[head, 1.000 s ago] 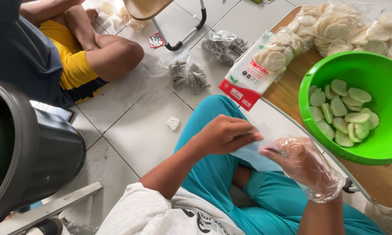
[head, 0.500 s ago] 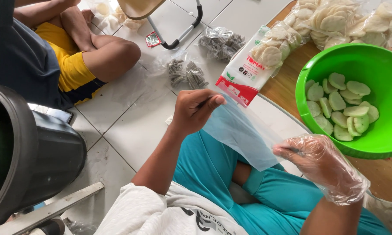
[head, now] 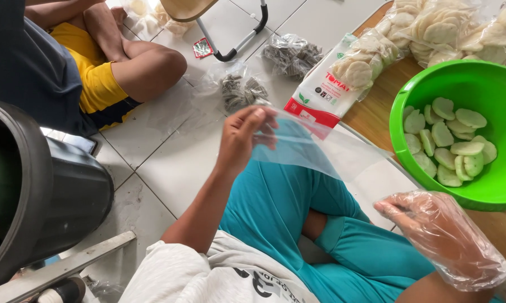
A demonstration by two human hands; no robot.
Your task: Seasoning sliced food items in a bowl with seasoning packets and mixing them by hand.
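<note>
head view:
L hand (head: 243,140): mid-frame, fingers pinched on top edge of the clear plastic bag (head: 315,151), which hangs over your teal lap.
R hand (head: 441,235): lower right, in loose plastic glove, fingers apart, not on the bag.
Risk: one-point pinch on slick film, so bag could slip or stay stuck closed.
Risk 2: green bowl (head: 427,84) of crackers (head: 447,143) just beside R hand; a bump cld spill it.

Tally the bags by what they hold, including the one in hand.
Empty clear bag, pinched by the left hand: 1
Dark-filled bags on the floor: 2
Cracker-filled bags by the bowl: at least 3
Total: at least 6
</note>
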